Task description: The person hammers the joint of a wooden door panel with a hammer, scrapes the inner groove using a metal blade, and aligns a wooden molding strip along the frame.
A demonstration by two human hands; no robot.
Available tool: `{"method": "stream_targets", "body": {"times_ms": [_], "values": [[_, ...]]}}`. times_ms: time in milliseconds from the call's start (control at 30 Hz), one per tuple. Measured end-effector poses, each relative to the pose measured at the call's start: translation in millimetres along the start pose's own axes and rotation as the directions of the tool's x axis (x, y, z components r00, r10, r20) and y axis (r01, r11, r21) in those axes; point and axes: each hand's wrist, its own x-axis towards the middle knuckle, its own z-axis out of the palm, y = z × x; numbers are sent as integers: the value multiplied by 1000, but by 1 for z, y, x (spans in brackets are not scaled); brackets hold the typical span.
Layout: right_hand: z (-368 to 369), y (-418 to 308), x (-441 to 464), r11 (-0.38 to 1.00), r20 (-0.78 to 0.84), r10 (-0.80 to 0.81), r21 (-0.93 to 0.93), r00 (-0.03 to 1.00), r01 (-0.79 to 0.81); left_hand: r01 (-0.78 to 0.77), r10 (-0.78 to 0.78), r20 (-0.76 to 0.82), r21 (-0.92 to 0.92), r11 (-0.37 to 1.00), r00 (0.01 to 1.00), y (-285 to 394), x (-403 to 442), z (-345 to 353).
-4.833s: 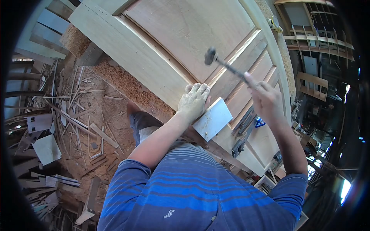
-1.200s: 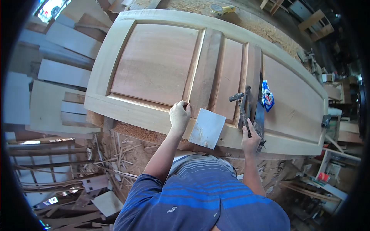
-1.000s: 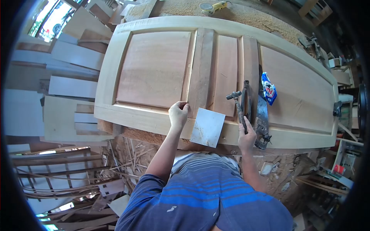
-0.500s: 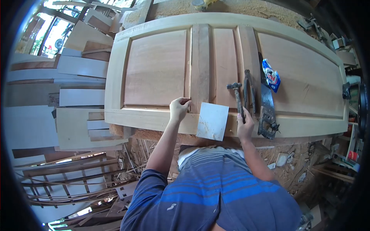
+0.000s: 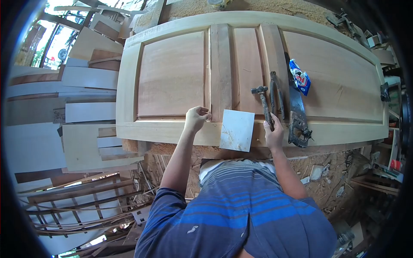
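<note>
A pale wooden door [image 5: 167,131] with recessed panels lies flat in front of me. My left hand [image 5: 197,118] is closed in a pinch over its near rail, at the lower right corner of the left panel; whatever is between the fingertips is too small to name. My right hand [image 5: 274,134] grips the handle of a hammer [image 5: 263,99], whose head points away from me over the narrow middle panel. Between my hands a white rectangular board [image 5: 237,130] rests on the near rail. Pincers [image 5: 276,94] lie just right of the hammer.
Right of the pincers lie a handsaw [image 5: 297,116] and a blue-and-white packet [image 5: 300,77]. A yellow power tool [image 5: 220,4] sits beyond the door on sawdust. Boards [image 5: 90,112] are stacked at the left. Wood scraps litter the floor.
The hammer, raised and swinging in the oldest frame, is now low over the door. My left hand has gone from resting on the corner to a pinch there. The view has turned and shifted.
</note>
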Motion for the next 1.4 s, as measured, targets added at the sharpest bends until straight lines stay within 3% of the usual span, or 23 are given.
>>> {"method": "stream_targets", "body": {"times_ms": [200, 367, 467, 533, 567, 633, 700, 833, 867, 933, 967, 1033, 1100, 1133, 1233, 1400], "values": [[-2, 7, 0, 999, 25, 39, 32, 999, -40, -196, 165, -186, -167, 966, 969, 21, 8, -8], [0, 2, 4, 991, -23, -80, -106, 997, 77, -365, 377, 1, 247, 898, 926, 63, 10, 37], [4, 11, 4, 995, -38, -88, -53, 995, 86, -489, 479, 139, 433, 758, 867, 80, 29, 70], [3, 11, 5, 981, -43, -156, -126, 987, 149, -517, 480, 230, 567, 641, 847, 83, 44, 92], [3, 11, 4, 971, -44, -188, -162, 981, 179, -494, 461, 233, 629, 601, 856, 81, 47, 101], [2, 9, 1, 989, -31, -104, -105, 994, 100, -446, 428, 235, 741, 502, 872, 85, 52, 114], [4, 11, 2, 998, -43, -63, -21, 997, 62, -417, 363, 245, 729, 542, 899, 91, 52, 118], [1, -8, -4, 962, -48, -175, -220, 983, 161, -398, 301, 269, 726, 561, 915, 93, 48, 123], [3, -16, -6, 970, -51, -158, -195, 986, 145, -402, 314, 266, 738, 542, 911, 94, 44, 124], [-6, -28, -7, 903, 2, -191, -393, 982, 176, -399, 296, 274, 718, 571, 915, 103, 35, 117], [-7, -30, -6, 854, 39, -200, -483, 979, 194, -413, 344, 249, 704, 577, 905, 99, 33, 116], [-12, -33, 4, 830, 54, -268, -493, 962, 259, -431, 433, 181, 679, 594, 883, 88, 29, 118], [-19, -49, 15, 762, 84, -341, -559, 936, 327, -402, 416, 161, 695, 596, 895, 82, 31, 121], [-22, -62, 23, 844, 84, -198, -492, 977, 213, -386, 390, 163, 694, 607, 906, 81, 33, 122], [-20, -66, 57, 711, 30, -314, -655, 949, 256, -367, 378, 155, 717, 593, 913, 78, 33, 127], [-16, -83, 89, 622, 54, -93, -777, 994, 100, -331, 332, 168, 780, 530, 928, 85, 38, 131]]}}
